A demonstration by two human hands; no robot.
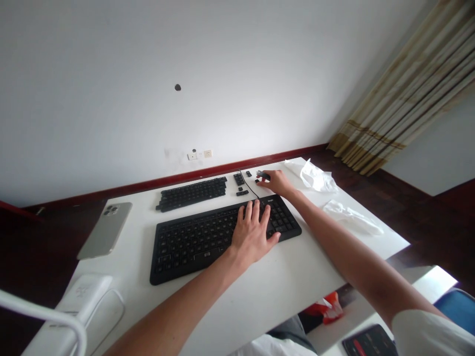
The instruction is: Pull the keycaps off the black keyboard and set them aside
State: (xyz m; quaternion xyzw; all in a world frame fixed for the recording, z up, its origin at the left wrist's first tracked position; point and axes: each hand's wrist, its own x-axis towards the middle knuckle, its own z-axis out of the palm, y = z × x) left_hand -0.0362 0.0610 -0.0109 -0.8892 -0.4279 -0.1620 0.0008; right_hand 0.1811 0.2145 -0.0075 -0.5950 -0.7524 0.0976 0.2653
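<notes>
A black keyboard (193, 252) lies on the white table, many of its keycaps off and their sockets bare. My left hand (252, 232) rests on its right half, fingers spread, partly covering the keys. Beyond the keyboard's far right corner, my right hand (276, 182) is closed on a small dark-handled tool (264, 175) with a light metallic tip pointing left; its exact kind is unclear. Just under those fingers sits a loose black keycap (257, 181). Removed keycaps (193, 193) lie in rows behind the keyboard, with a smaller group (238, 179) to their right.
At the left lies a phone (106, 230), camera side up. A white power strip (79, 299) with cables takes the near left corner. Crumpled white tissue or plastic (315, 175) lies at the right. The keyboard cable (249, 185) runs toward the wall.
</notes>
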